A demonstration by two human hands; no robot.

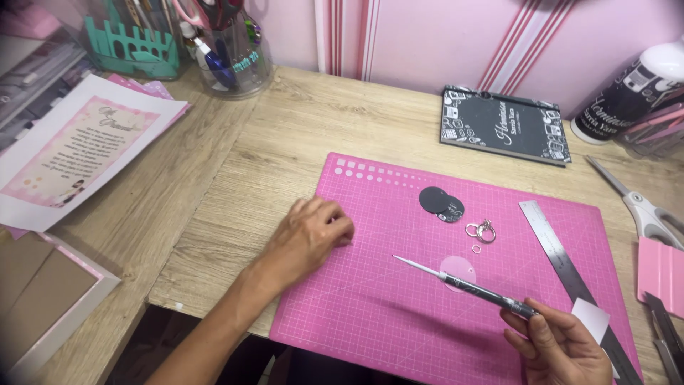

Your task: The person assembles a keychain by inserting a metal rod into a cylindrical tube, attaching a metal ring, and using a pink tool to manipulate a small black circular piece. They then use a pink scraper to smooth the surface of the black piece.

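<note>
We judge this the prep step: right hand (559, 349) clamped on a craft knife (463, 285), tip over a clear disc (458, 269) on the pink cutting mat (370, 314); left hand (310, 235) loosely curled, empty, resting on mat. Next needs steadying the disc.

Matt pink gridded cutting mat (399, 314) on pale, grainy wood-look desk (285, 135). On the mat's right edge, brushed steel ruler (552, 239); near the mat's middle, shiny metal rings (482, 231), two matt black discs (441, 203), one clear glossy plastic disc (458, 269). Beyond the mat's right edge, polished metal scissors (627, 196) with smooth pale plastic handles.
</note>
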